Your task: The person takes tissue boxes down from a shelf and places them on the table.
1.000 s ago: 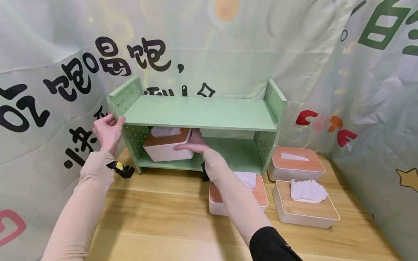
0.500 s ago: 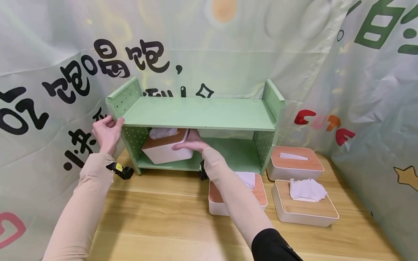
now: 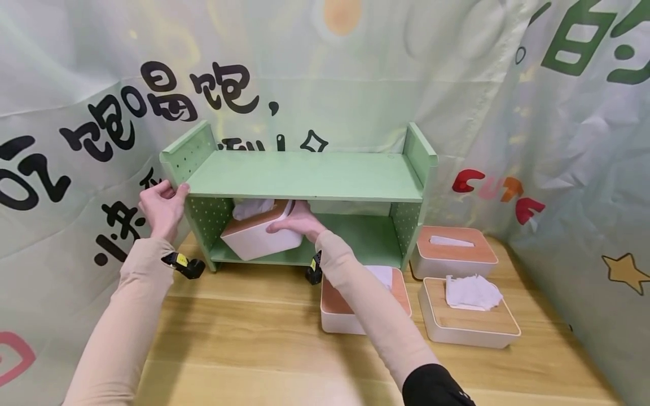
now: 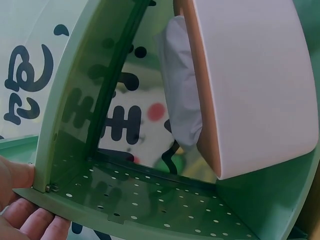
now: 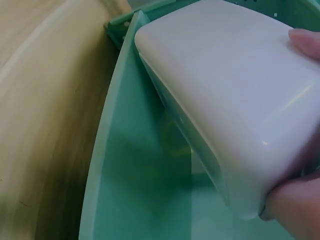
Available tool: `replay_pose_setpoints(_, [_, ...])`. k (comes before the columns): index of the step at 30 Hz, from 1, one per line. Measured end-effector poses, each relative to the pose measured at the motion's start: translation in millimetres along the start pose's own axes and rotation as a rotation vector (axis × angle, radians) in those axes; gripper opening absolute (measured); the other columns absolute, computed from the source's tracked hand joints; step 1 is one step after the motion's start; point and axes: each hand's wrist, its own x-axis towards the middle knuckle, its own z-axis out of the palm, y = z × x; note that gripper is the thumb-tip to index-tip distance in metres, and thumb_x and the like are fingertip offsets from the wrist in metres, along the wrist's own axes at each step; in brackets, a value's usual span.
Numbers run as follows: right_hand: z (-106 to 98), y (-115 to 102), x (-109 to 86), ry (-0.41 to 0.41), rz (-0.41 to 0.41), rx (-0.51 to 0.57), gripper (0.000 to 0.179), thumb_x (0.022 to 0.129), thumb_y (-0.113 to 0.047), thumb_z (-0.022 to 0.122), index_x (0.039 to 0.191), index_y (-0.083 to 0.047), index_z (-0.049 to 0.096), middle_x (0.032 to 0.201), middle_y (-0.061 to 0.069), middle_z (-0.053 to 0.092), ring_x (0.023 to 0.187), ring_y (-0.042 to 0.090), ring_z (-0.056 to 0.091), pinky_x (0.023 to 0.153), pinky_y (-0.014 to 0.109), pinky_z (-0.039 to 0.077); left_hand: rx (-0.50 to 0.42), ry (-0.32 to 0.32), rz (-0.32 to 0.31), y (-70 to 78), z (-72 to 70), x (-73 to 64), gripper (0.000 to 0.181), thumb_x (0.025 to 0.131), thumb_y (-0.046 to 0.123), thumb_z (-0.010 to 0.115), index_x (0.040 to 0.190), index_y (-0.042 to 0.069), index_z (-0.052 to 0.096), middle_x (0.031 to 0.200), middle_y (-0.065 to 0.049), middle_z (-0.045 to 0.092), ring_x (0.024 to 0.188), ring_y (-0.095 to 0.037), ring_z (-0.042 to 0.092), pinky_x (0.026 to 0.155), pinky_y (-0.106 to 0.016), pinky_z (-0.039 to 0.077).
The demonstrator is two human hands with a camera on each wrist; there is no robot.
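A white tissue box [image 3: 261, 239] with a wooden lid and a tissue sticking out is in the lower level of the green two-tier shelf [image 3: 304, 176]. My right hand [image 3: 299, 219] grips its right end, thumb on the front face, fingers mostly hidden behind. The box is tilted, and in the right wrist view its white underside [image 5: 225, 85] hangs at least partly above the shelf board [image 5: 135, 165]. With thumb and curled fingers my left hand [image 3: 163, 210] holds the shelf's left side panel at its front edge, as the left wrist view also shows.
Three more tissue boxes stand on the wooden table [image 3: 244, 338]: one [image 3: 337, 301] partly under my right forearm, one [image 3: 469, 310] to its right, one [image 3: 454, 254] beside the shelf's right side. Printed cloth [image 3: 355, 101] hangs behind and on both sides.
The held tissue box tilts more, its left front corner lower and nearer me. My left hand keeps its hold on the shelf. The whole head view has shifted slightly.
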Motion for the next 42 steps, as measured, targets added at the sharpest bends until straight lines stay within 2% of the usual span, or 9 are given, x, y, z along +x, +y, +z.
replay_pose_setpoints(7, [1, -1, -11.3, 0.024, 0.054, 0.035, 0.097, 0.064, -0.017, 0.091, 0.143, -0.010, 0.036, 0.127, 0.013, 0.056, 0.105, 0.021, 0.059, 0.087, 0.027, 0.056, 0.007, 0.007, 0.013, -1.7, -0.3, 0.1, 0.036, 0.092, 0.020, 0.071, 0.127, 0.008, 0.070, 0.060, 0.037, 0.055, 0.066, 0.012, 0.057, 0.069, -0.006, 0.047])
replay_pose_setpoints(11, [0, -1, -19.0, 0.045, 0.057, 0.053, 0.104, 0.063, -0.017, 0.092, 0.147, -0.010, 0.031, 0.132, 0.013, 0.052, 0.109, 0.022, 0.057, 0.091, 0.029, 0.054, 0.036, 0.004, 0.012, -0.7, -0.4, -0.3, 0.036, 0.093, 0.022, 0.071, 0.127, 0.010, 0.069, 0.092, 0.016, 0.077, 0.068, 0.013, 0.057, 0.070, -0.006, 0.048])
replay_pose_setpoints(13, [0, -2, -23.2, 0.055, 0.059, 0.057, 0.108, 0.062, -0.017, 0.092, 0.150, -0.009, 0.029, 0.135, 0.014, 0.051, 0.112, 0.023, 0.056, 0.096, 0.031, 0.053, 0.045, 0.004, 0.012, -0.2, -0.1, -0.5, 0.037, 0.093, 0.023, 0.071, 0.127, 0.010, 0.069, 0.108, 0.005, 0.076, 0.068, 0.013, 0.058, 0.070, -0.006, 0.049])
replay_pose_setpoints(15, [-1, -2, -26.7, 0.068, 0.066, 0.061, 0.114, 0.061, -0.018, 0.093, 0.153, -0.009, 0.026, 0.140, 0.014, 0.049, 0.117, 0.024, 0.054, 0.101, 0.034, 0.051, 0.058, 0.005, 0.014, 0.0, 0.2, -0.8, 0.037, 0.093, 0.023, 0.071, 0.128, 0.011, 0.069, 0.116, -0.002, 0.073, 0.068, 0.013, 0.058, 0.070, -0.006, 0.048])
replay_pose_setpoints(19, [-2, -3, -34.1, 0.089, 0.069, 0.063, 0.125, 0.061, -0.020, 0.094, 0.159, -0.009, 0.018, 0.155, 0.014, 0.039, 0.133, 0.025, 0.047, 0.115, 0.038, 0.043, 0.066, 0.002, 0.014, 0.0, 0.4, -0.3, 0.037, 0.093, 0.023, 0.071, 0.129, 0.012, 0.069, 0.118, -0.003, 0.073, 0.067, 0.014, 0.058, 0.070, -0.006, 0.049])
replay_pose_setpoints(22, [-2, -4, -40.1, 0.094, 0.078, 0.057, 0.129, 0.062, -0.022, 0.094, 0.161, -0.010, 0.012, 0.162, 0.015, 0.031, 0.142, 0.027, 0.041, 0.121, 0.040, 0.037, 0.058, -0.004, 0.007, 0.0, 0.1, 0.2, 0.038, 0.094, 0.024, 0.070, 0.130, 0.013, 0.067, 0.124, -0.008, 0.070, 0.068, 0.014, 0.057, 0.071, -0.006, 0.049])
replay_pose_setpoints(24, [-2, -5, -43.9, 0.101, 0.084, 0.062, 0.130, 0.062, -0.023, 0.094, 0.161, -0.010, 0.011, 0.163, 0.016, 0.028, 0.143, 0.028, 0.039, 0.121, 0.041, 0.037, 0.055, -0.002, 0.006, 0.1, -0.1, 0.1, 0.038, 0.094, 0.024, 0.070, 0.130, 0.013, 0.067, 0.126, -0.011, 0.067, 0.068, 0.014, 0.058, 0.072, -0.006, 0.049])
replay_pose_setpoints(32, [-1, -4, -55.5, 0.132, 0.048, 0.129, 0.132, 0.061, -0.018, 0.093, 0.162, -0.011, 0.009, 0.166, 0.014, 0.022, 0.149, 0.027, 0.033, 0.123, 0.041, 0.034, 0.090, 0.013, 0.023, -1.6, 0.3, 0.1, 0.038, 0.094, 0.026, 0.070, 0.129, 0.014, 0.068, 0.119, -0.004, 0.072, 0.067, 0.015, 0.057, 0.073, -0.008, 0.048])
replay_pose_setpoints(42, [3, 3, -66.4, 0.152, 0.038, 0.174, 0.132, 0.061, -0.017, 0.093, 0.162, -0.012, 0.009, 0.169, 0.010, 0.018, 0.154, 0.025, 0.024, 0.127, 0.041, 0.026, 0.075, -0.010, -0.006, -0.6, 1.4, 0.9, 0.041, 0.095, 0.026, 0.070, 0.134, 0.016, 0.064, 0.130, -0.013, 0.066, 0.070, 0.014, 0.057, 0.075, -0.007, 0.049])
